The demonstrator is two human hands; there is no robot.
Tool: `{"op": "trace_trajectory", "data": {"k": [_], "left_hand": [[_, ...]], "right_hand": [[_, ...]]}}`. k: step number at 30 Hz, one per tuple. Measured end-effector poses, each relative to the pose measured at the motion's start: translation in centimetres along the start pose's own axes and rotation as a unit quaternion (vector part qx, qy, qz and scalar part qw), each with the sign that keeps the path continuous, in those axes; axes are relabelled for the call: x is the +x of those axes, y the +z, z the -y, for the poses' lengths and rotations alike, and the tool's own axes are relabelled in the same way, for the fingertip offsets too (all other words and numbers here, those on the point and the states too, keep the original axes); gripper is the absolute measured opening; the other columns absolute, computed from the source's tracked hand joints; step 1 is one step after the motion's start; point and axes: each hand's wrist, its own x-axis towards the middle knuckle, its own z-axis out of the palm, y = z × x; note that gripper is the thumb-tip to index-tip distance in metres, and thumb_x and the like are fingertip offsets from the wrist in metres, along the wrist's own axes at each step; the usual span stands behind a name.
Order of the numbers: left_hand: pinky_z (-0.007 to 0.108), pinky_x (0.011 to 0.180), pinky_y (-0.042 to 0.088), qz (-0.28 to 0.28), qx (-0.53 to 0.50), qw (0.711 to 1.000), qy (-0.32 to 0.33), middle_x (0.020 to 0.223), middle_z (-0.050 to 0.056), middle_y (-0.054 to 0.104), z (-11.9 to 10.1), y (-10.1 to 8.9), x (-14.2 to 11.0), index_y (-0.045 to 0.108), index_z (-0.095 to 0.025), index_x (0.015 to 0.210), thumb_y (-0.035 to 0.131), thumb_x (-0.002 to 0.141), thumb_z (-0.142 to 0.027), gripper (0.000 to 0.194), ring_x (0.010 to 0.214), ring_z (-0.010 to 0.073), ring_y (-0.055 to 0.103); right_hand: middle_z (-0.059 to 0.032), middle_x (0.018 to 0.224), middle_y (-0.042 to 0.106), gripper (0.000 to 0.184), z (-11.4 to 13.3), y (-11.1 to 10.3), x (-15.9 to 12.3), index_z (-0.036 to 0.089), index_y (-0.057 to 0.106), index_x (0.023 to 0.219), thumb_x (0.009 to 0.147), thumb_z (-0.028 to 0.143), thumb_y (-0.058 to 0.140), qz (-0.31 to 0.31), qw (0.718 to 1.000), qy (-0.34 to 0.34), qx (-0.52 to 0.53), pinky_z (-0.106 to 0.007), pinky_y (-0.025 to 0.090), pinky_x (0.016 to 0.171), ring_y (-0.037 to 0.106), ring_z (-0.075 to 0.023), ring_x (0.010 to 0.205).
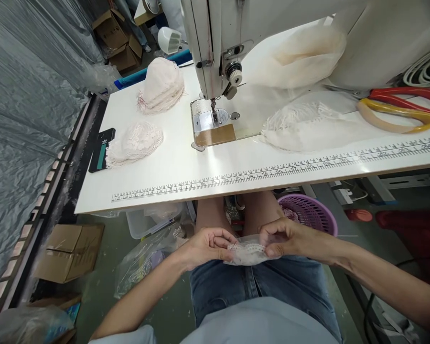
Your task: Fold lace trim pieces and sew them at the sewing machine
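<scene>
Over my lap, below the table edge, I hold a small white piece of lace-trimmed fabric. My left hand pinches its left end between thumb and fingers. Its right end is gripped by my right hand, with the thumb in front. The piece looks thin and partly see-through. Beyond it stands a sewing machine, its needle over the metal plate. On the table left of the needle lie a stack of pale fabric pieces and a smaller pile of lace-edged pieces.
Red-and-yellow-handled scissors lie at the table's right, beside white fabric. A dark phone-like object sits partly under the lace pile. A ruler strip runs along the front edge. Below are a purple basket and a cardboard box.
</scene>
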Motion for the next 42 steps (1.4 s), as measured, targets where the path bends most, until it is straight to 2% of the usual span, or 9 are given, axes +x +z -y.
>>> {"op": "trace_trajectory", "data": {"k": [7,14,19,22,24,27,31,37,42], "left_hand": [[0.021,0.069,0.048,0.037,-0.003,0.999,0.031,0.081,0.006,0.069,0.0,-0.6,-0.5,0.067,-0.013,0.100,0.083,0.060,-0.028,0.045,0.068,0.0109,0.063],[0.020,0.071,0.046,0.056,-0.043,0.997,0.034,0.083,0.005,0.066,0.9,-0.5,-0.1,0.068,-0.014,0.101,0.087,0.052,-0.024,0.053,0.072,0.0101,0.060],[0.022,0.072,0.044,0.017,-0.081,0.997,0.004,0.077,0.002,0.065,1.2,0.3,0.2,0.071,-0.012,0.083,0.089,0.046,-0.030,0.045,0.069,0.0098,0.056],[0.019,0.068,0.042,0.011,-0.097,0.995,0.022,0.069,-0.001,0.061,1.3,0.5,0.2,0.070,-0.011,0.068,0.088,0.047,-0.033,0.036,0.065,0.0070,0.052],[0.020,0.070,0.042,0.016,-0.098,0.994,0.037,0.073,0.000,0.062,1.3,0.5,0.1,0.070,-0.011,0.065,0.088,0.047,-0.034,0.035,0.068,0.0083,0.053],[0.024,0.076,0.044,0.014,-0.095,0.995,0.037,0.077,0.004,0.068,1.3,0.4,0.0,0.073,-0.012,0.072,0.087,0.047,-0.039,0.040,0.072,0.0124,0.058],[0.025,0.075,0.046,0.026,-0.102,0.994,0.026,0.067,0.006,0.069,1.3,0.0,-0.3,0.074,-0.011,0.076,0.086,0.047,-0.043,0.045,0.066,0.0130,0.061],[0.021,0.072,0.047,0.073,-0.104,0.991,0.032,0.076,0.004,0.071,0.9,-0.5,-0.3,0.073,-0.014,0.091,0.090,0.043,-0.031,0.054,0.068,0.0108,0.062],[0.023,0.071,0.048,0.048,-0.067,0.996,0.012,0.074,0.005,0.071,0.6,0.1,0.9,0.074,-0.013,0.082,0.088,0.046,-0.031,0.043,0.065,0.0120,0.062]], "right_hand": [[0.0013,0.069,0.057,0.031,-0.1,0.1,0.0,0.015,0.066,0.075,0.068,0.045,0.075,0.024,0.999,0.004,0.032,-0.025,0.040,0.065,0.052,-0.0127,0.067],[0.0010,0.070,0.059,0.029,0.1,0.4,0.2,0.016,0.067,0.075,0.068,0.043,0.075,0.034,0.998,0.006,0.044,-0.025,0.041,0.066,0.053,-0.0134,0.068],[0.0003,0.070,0.058,0.031,0.3,0.4,0.2,0.016,0.067,0.074,0.066,0.044,0.077,0.022,0.999,0.015,0.035,-0.025,0.041,0.065,0.053,-0.0135,0.068],[0.0001,0.071,0.057,0.033,0.4,0.5,0.3,0.016,0.065,0.074,0.066,0.046,0.076,0.016,0.999,0.023,0.029,-0.025,0.041,0.064,0.051,-0.0133,0.068],[0.0004,0.071,0.056,0.033,0.4,0.5,0.4,0.016,0.065,0.074,0.066,0.046,0.076,0.022,0.999,0.022,0.029,-0.024,0.040,0.064,0.050,-0.0129,0.067],[0.0012,0.069,0.055,0.031,0.0,0.4,0.5,0.015,0.063,0.073,0.067,0.043,0.076,0.034,0.998,0.014,0.043,-0.024,0.039,0.064,0.049,-0.0119,0.066],[0.0001,0.070,0.055,0.033,-0.7,0.2,0.6,0.015,0.063,0.075,0.067,0.044,0.076,0.041,0.998,0.012,0.049,-0.024,0.038,0.061,0.049,-0.0122,0.065],[0.0012,0.068,0.054,0.031,-0.4,0.6,1.1,0.015,0.063,0.074,0.069,0.043,0.075,0.048,0.996,0.009,0.071,-0.022,0.036,0.058,0.047,-0.0106,0.063],[0.0021,0.067,0.054,0.026,0.4,0.8,1.1,0.015,0.064,0.075,0.069,0.037,0.076,0.053,0.996,0.003,0.070,-0.021,0.037,0.059,0.047,-0.0093,0.063]]}}
